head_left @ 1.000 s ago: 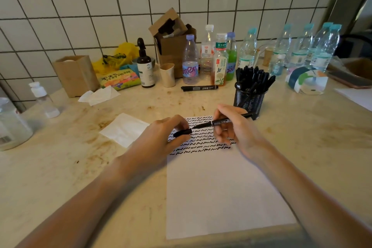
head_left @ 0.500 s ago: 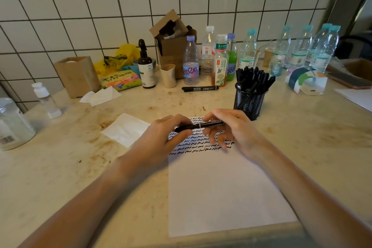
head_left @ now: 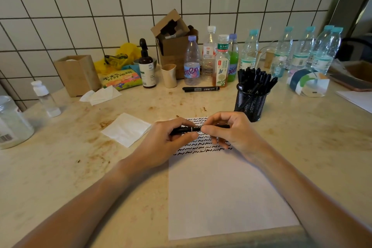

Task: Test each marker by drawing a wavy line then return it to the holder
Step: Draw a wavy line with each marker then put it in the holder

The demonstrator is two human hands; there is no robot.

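A black marker point(head_left: 193, 129) lies level between both hands, above the top of a white paper sheet point(head_left: 225, 193) that carries several rows of black wavy lines. My left hand point(head_left: 171, 143) pinches the marker's left end. My right hand point(head_left: 231, 133) grips its right part with thumb and fingertips. The cap sits on the marker, closed. Just right and behind stands a black mesh holder point(head_left: 251, 102) filled with several black markers. Another black marker point(head_left: 200, 89) lies loose on the counter in front of the bottles.
A folded white tissue point(head_left: 125, 129) lies left of the paper. Several bottles point(head_left: 221, 62), a cardboard box point(head_left: 173, 40), a beige cup point(head_left: 169, 75) and a spray bottle point(head_left: 147, 66) line the tiled wall. A plastic jar point(head_left: 12, 123) stands at far left.
The cap in my left hand has been pushed onto the marker held by my right hand. Both hands have come together and the marker now sits level.
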